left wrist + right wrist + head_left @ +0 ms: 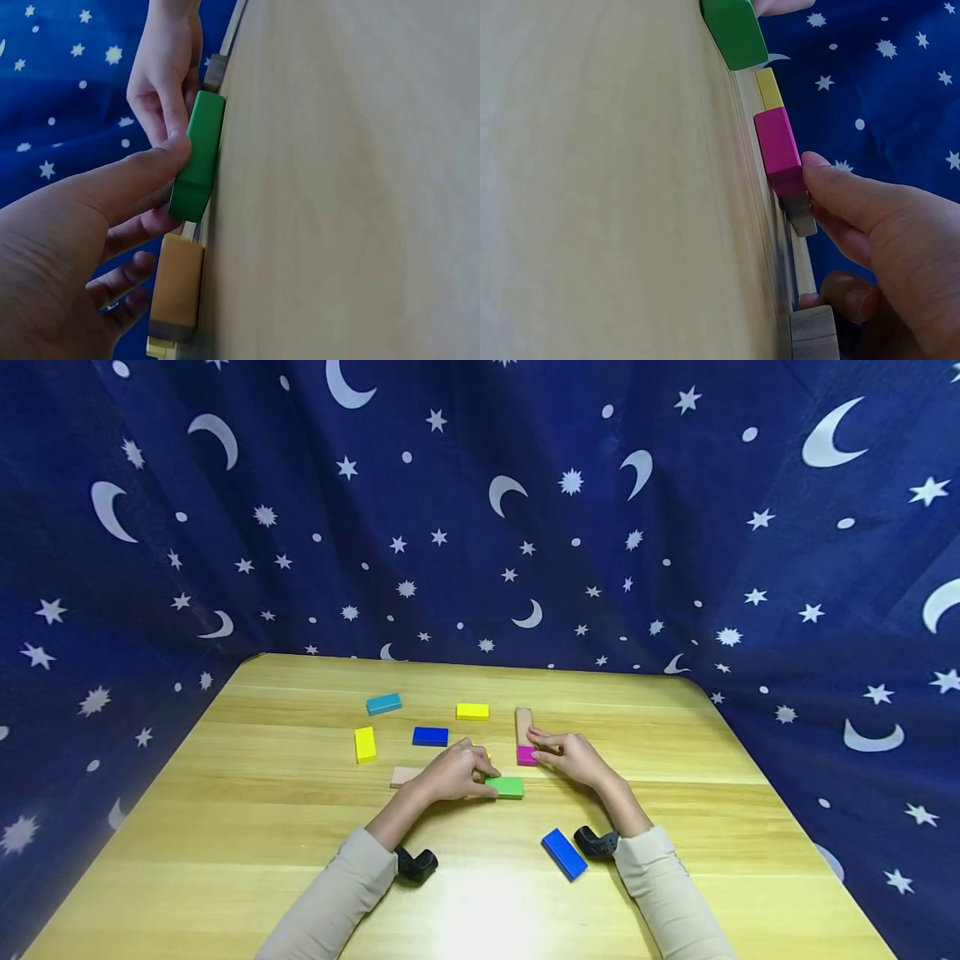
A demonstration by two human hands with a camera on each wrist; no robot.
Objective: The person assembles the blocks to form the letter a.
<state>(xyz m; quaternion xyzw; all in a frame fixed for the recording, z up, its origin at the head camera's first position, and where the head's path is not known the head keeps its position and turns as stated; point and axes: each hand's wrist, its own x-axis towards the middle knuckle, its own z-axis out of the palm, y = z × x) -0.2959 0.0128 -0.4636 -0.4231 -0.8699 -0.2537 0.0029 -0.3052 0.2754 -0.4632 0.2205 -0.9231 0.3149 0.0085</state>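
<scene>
Pinching with the left hand [452, 772] the green block [507, 788] at the middle of the table [247, 827], and with the right hand [576, 760] touching the pink block [527, 757], slightly farther and rightward, before a wooden block [522, 727], though impossible to tell whether gripping it.

A curtained-off tabletop setup, shown by moon-and-star cloth [450, 485] hung behind and beside a wooden table [225, 827]

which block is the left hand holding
The green block: the left hand pinches it near one end, and it is the only green one in view.
</scene>
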